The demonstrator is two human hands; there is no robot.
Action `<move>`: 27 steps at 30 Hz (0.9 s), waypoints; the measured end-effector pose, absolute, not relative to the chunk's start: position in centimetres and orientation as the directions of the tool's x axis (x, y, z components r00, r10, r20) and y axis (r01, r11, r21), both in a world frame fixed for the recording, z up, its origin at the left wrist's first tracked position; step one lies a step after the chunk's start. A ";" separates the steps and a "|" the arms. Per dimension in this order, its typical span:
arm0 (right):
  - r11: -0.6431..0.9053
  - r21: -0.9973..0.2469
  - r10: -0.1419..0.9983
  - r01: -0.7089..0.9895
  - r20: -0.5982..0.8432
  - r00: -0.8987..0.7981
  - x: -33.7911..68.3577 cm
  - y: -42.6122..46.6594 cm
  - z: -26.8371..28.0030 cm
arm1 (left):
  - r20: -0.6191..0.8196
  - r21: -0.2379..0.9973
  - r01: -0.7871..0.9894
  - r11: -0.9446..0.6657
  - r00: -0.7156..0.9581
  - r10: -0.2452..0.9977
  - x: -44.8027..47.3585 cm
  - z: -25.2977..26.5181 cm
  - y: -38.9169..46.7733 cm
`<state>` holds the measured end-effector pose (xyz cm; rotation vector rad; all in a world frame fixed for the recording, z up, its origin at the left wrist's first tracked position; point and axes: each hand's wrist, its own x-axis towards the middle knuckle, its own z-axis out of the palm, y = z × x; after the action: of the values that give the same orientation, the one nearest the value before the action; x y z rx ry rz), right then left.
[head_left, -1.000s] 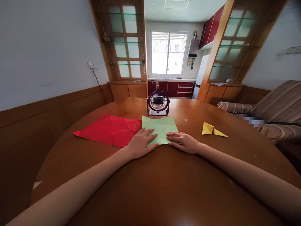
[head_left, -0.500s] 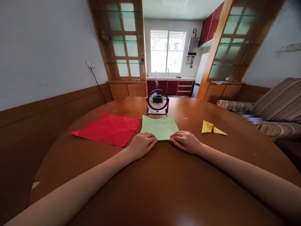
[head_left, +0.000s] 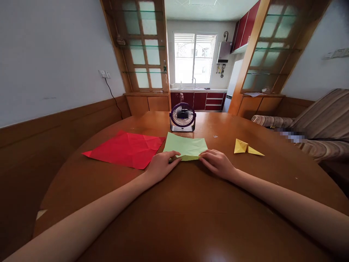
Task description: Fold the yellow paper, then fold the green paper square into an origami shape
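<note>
A light green sheet of paper (head_left: 187,145) lies creased on the table in front of me, its near edge lifted and turned up in a narrow strip. My left hand (head_left: 163,162) pinches the near left corner between thumb and fingers. At the near right corner, my right hand (head_left: 216,161) grips the same edge with thumb below and fingers on top. To the left lies a red sheet of paper (head_left: 128,148) with fold creases, close to my left hand. A folded yellow paper piece (head_left: 245,147) rests to the right, apart from my right hand.
A small purple desk fan (head_left: 182,115) stands just beyond the green paper. All of this is on a round brown wooden table (head_left: 191,203). A striped armchair (head_left: 321,120) is at the right, and a wall socket with a cord (head_left: 104,74) at the left.
The green paper's near edge has come up off the table and now folds upward between my hands. My fingers have gone from lying on the corners to pinching them.
</note>
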<state>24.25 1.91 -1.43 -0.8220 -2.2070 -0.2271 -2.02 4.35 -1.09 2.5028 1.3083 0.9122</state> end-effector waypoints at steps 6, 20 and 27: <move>0.801 0.081 0.361 0.594 0.727 -0.585 24.4 1.9 -1.6 | 0.383 0.591 0.596 -0.544 0.387 0.839 -2.1 -0.7 4.6; 0.727 0.250 0.293 0.639 0.729 -0.618 25.7 2.8 -2.1 | 0.324 0.841 0.328 -0.431 0.334 0.885 -3.2 -0.2 6.1; 0.718 0.220 0.279 0.661 0.778 -0.562 25.7 3.0 -2.3 | 0.584 0.408 0.456 -0.791 0.536 0.610 -4.1 0.3 5.7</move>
<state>25.73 3.02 -2.31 -0.7094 -2.1656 -0.6481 -4.13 5.73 0.26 2.5674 0.9038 1.0966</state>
